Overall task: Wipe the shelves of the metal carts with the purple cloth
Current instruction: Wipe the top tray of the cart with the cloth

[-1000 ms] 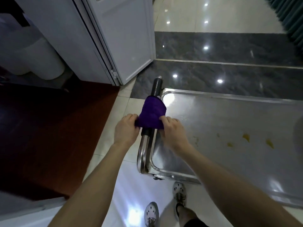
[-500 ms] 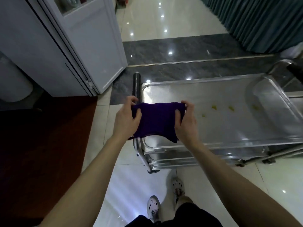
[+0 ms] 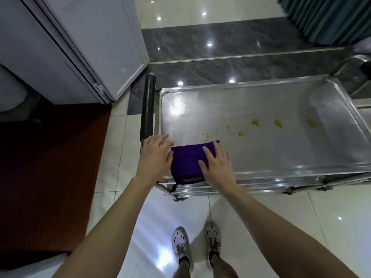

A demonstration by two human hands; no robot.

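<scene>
Under the flat right hand (image 3: 215,165), beside the flat left hand (image 3: 155,155), the purple cloth (image 3: 186,163) seemingly overhangs the shelf rim (image 3: 281,171) and may slip.

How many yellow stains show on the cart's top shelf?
6. Three larger stains sit in a row mid-shelf; three fainter ones lie nearer the purple cloth, which may hide more.
</scene>
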